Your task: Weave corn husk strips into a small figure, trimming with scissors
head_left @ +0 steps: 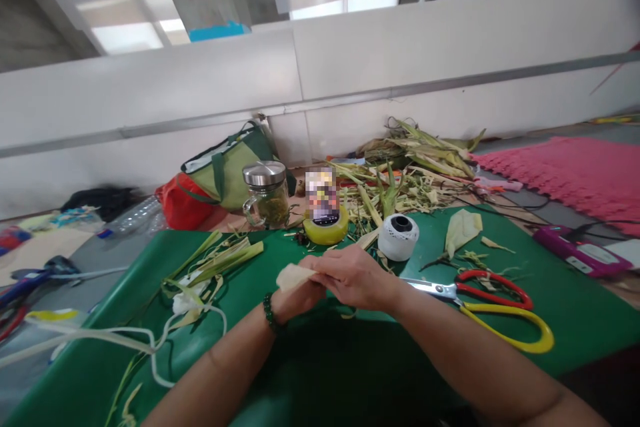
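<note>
A pale piece of corn husk (295, 277) is pinched between my two hands, above the green mat (410, 360). My left hand (303, 300), below a dark beaded bracelet, is partly hidden behind my right hand (353, 277). Both hands are closed with their fingertips meeting at the husk. Just beyond them stands a spool of white thread (398, 238). Beside my right forearm lie scissors (445, 290) with one red and one yellow handle. A phone (323, 197) leans upright in a yellow tape roll (326, 230).
A lidded glass mug (267, 197) stands behind the mat's edge. Husk strips (225, 260) and a white cable (145, 340) lie at left. Behind are a heap of husks (420, 153) and a green bag (230, 170). A purple device (583, 250) sits at right, near a pink cloth (565, 170).
</note>
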Demonstrator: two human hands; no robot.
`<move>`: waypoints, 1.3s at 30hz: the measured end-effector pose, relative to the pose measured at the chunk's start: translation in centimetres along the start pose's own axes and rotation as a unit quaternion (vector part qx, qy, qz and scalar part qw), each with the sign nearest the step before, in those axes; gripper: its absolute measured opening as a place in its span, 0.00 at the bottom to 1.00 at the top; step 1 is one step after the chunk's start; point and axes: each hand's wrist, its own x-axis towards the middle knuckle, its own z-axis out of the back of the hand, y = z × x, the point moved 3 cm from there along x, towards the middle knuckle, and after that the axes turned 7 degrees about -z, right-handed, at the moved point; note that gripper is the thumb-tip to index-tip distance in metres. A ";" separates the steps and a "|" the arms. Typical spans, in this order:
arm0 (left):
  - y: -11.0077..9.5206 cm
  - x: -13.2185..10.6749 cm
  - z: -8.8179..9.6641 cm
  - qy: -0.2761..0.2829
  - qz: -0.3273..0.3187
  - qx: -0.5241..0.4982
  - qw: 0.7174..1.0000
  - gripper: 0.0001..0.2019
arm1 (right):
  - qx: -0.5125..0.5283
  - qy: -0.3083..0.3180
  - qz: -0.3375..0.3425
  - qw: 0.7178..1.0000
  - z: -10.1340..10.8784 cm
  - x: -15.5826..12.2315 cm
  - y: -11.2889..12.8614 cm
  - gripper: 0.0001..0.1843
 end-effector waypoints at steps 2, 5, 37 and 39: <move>-0.6 0.3 -0.1 0.026 0.031 -0.021 0.999 0.19 | 0.014 -0.024 -0.046 0.999 0.1 0.3 -0.8 0.13; -2.0 0.8 0.0 0.055 0.096 -0.125 0.986 0.26 | 0.027 -0.075 -0.130 0.988 1.3 0.7 -2.2 0.12; -3.3 0.5 1.8 0.073 0.192 -0.283 0.937 0.17 | 0.090 0.215 -0.187 0.954 3.2 0.2 -3.9 0.07; -3.4 0.6 1.8 0.055 0.166 -0.262 0.949 0.17 | 0.099 0.209 -0.195 0.953 2.8 0.2 -3.6 0.06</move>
